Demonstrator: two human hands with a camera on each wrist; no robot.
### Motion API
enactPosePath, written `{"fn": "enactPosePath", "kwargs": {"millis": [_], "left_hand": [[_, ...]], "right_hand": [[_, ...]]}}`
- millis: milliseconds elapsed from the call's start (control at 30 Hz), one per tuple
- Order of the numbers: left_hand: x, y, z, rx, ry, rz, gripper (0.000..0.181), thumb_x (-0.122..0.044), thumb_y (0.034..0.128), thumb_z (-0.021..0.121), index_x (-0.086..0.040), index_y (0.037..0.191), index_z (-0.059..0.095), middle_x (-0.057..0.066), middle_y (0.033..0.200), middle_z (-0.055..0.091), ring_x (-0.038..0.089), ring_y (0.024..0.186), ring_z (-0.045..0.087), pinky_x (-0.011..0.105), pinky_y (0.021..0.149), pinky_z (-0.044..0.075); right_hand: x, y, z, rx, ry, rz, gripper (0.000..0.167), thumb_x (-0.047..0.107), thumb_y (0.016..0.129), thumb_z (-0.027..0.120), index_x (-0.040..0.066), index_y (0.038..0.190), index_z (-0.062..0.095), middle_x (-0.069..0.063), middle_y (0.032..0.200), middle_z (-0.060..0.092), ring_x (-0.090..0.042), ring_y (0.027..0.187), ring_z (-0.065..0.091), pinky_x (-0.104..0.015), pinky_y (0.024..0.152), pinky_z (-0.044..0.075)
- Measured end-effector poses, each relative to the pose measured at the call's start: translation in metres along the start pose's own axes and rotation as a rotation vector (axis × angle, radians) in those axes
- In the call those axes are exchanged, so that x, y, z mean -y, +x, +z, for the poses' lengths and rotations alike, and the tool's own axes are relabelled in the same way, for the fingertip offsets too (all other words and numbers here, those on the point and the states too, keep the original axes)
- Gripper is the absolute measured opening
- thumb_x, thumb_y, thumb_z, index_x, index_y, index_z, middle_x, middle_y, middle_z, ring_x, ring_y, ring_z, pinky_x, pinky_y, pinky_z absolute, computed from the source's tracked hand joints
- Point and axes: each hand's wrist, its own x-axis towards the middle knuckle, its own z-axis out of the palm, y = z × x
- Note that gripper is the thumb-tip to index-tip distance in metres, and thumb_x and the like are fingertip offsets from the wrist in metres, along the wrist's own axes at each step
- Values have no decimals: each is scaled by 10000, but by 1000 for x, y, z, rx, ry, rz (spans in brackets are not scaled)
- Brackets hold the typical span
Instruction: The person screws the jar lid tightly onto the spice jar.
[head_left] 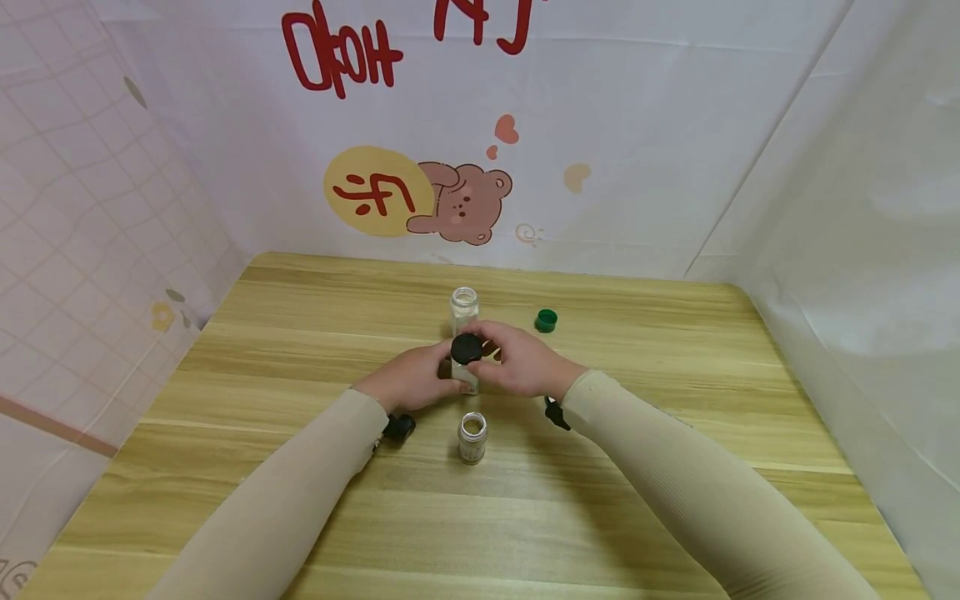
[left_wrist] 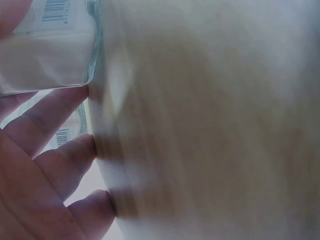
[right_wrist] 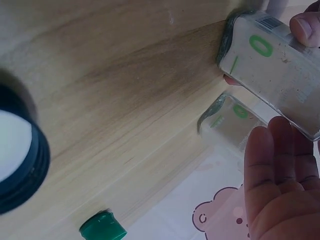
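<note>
Upright in the head view, a clear glass bottle (head_left: pixel 470 380) with a black lid (head_left: pixel 467 347) stands between the hands. My left hand (head_left: pixel 414 379) holds its body from the left; the left wrist view shows the hand's spread fingers (left_wrist: pixel 65 165) below the bottle (left_wrist: pixel 60 57). From the right, my right hand (head_left: pixel 528 363) pinches the black lid with thumb and fingers. The right wrist view shows the right hand (right_wrist: pixel 282 185) beside the bottle (right_wrist: pixel 285 75), with the lid out of frame.
An uncapped glass bottle (head_left: pixel 464 305) stands just behind, a small uncapped jar (head_left: pixel 472 442) in front. A green cap (head_left: pixel 546 320) lies at the back right. The right wrist view also shows a dark lid with a white inside (right_wrist: pixel 37 170). White printed cloth surrounds the wooden table (head_left: pixel 300 317).
</note>
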Motion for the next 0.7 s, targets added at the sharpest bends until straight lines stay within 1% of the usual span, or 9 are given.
{"fn": "enactPosePath", "kwargs": {"millis": [167, 333, 533, 700], "left_hand": [[1, 1, 0, 1, -1, 8, 462, -476, 952, 759, -367, 1367, 589, 9, 936, 626, 233, 909, 599, 397, 834, 474], [1, 1, 0, 4, -4, 9, 468, -472, 955, 755, -367, 1378, 586, 4, 971, 635, 237, 932, 599, 410, 858, 482], [0, 1, 0, 10, -10, 5, 449, -470, 953, 758, -364, 1356, 591, 10, 949, 626, 234, 914, 596, 404, 840, 477], [1, 0, -1, 12, -22, -2, 433, -468, 950, 762, -371, 1338, 595, 14, 928, 618, 233, 894, 594, 393, 817, 468]], "right_hand": [[0, 1, 1, -4, -10, 18, 406, 192, 1001, 702, 125, 1386, 593, -28, 1266, 692, -206, 1125, 670, -370, 903, 550], [0, 1, 1, -4, 3, 36, 396, 217, 1001, 714, 125, 1368, 596, -23, 1263, 692, -206, 1146, 671, -343, 918, 543], [2, -1, 0, 2, 22, 18, 416, 191, 994, 710, 113, 1381, 581, -37, 1267, 688, -213, 1131, 674, -337, 892, 542], [3, -1, 0, 0, 22, 23, 396, 185, 1001, 699, 114, 1376, 592, -39, 1266, 689, -219, 1141, 669, -344, 912, 546]]}}
